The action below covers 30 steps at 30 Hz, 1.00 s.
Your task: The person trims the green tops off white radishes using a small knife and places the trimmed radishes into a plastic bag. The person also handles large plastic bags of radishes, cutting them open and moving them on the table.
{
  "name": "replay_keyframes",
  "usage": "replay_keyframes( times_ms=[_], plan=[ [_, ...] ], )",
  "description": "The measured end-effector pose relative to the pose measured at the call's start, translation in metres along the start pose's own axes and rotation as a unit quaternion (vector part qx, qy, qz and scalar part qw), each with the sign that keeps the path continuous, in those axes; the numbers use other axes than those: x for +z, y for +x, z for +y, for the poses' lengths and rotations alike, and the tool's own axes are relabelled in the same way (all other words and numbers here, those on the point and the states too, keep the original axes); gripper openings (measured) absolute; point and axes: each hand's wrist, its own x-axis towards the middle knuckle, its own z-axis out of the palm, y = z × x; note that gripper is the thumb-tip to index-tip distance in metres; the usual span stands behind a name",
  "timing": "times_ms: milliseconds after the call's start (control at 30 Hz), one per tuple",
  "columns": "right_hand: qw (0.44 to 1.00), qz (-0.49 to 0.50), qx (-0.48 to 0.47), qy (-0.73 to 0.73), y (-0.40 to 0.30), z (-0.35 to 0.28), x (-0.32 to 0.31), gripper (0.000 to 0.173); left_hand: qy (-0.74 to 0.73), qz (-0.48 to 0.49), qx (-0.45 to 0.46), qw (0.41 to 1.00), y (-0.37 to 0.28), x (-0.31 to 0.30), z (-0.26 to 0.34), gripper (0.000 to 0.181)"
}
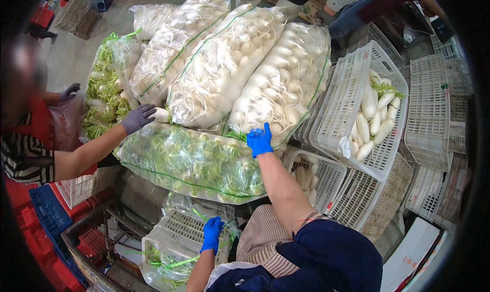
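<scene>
My right hand [261, 139], in a blue glove, is at the lower end of a clear plastic bag of white radishes [283, 77], beside its green tie; the thumb points up and its grip is unclear. My left hand [213, 232], also blue-gloved, is low over a plastic crate [183, 227], near green strips and clear plastic; whether it holds anything is unclear. Between the hands and a co-worker lies a bag of radishes with leafy tops [191, 160]. At the left, the co-worker's gloved hand [138, 118] touches a white radish [160, 115].
A white crate of radishes [396, 139] stands tilted on stacked crates at the right, with a lower crate [337, 169] near my right arm. More full bags [226, 58] lie ahead. A metal-framed cart [76, 250] stands at the lower left.
</scene>
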Motion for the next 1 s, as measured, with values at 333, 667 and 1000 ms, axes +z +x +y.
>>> replay_keyframes(
  times_ms=[333,667,1000],
  plan=[
    [0.991,0.022,0.075,-0.112,-0.029,-0.024,0.013,0.050,-0.042,0.025,-0.008,0.999,-0.025,-0.020,-0.062,0.025],
    [0.969,-0.015,0.136,-0.206,-0.042,-0.092,0.009,0.052,-0.102,0.078,0.018,0.992,-0.062,-0.035,-0.107,0.024],
    [0.969,-0.039,0.120,-0.211,-0.065,-0.103,0.005,0.049,-0.111,0.103,-0.029,0.988,-0.079,-0.057,-0.126,0.026]
  ],
)
